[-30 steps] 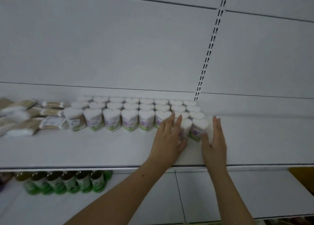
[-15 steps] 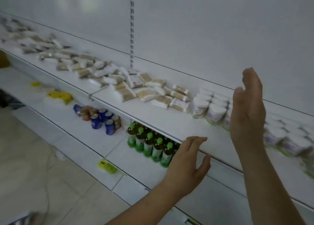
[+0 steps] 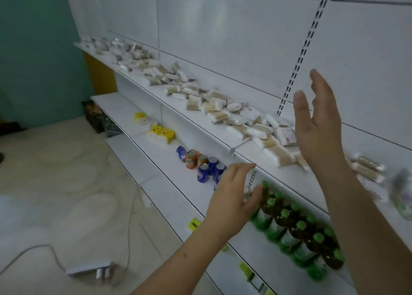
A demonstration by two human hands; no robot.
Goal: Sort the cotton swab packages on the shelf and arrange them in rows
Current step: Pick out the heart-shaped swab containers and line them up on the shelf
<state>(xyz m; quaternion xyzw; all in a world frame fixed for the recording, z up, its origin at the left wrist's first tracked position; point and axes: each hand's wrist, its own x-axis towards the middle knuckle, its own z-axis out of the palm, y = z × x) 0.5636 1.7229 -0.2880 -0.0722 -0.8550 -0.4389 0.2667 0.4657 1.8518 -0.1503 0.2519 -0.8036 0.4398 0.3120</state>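
Observation:
A long jumble of flat cotton swab packages (image 3: pixel 214 107) lies unsorted along the white upper shelf (image 3: pixel 200 129), running from the far left end toward me. A blurred round swab tub (image 3: pixel 401 194) shows at the right edge. My right hand (image 3: pixel 316 125) is raised in the air in front of the pile's near end, fingers straight, holding nothing. My left hand (image 3: pixel 234 196) hovers lower, just off the shelf's front edge, fingers relaxed and empty.
Below the upper shelf stand green-capped bottles (image 3: pixel 298 232), soda cans (image 3: pixel 200 163) and yellow packs (image 3: pixel 160 132). A slotted upright (image 3: pixel 298 58) runs up the white back panel. A power strip (image 3: pixel 91 272) with its cable lies on the floor at the left.
Both hands have left the rows of heart-shaped tubs and lifted off the shelf. My view has swung left along the shelf to the unsorted flat packages.

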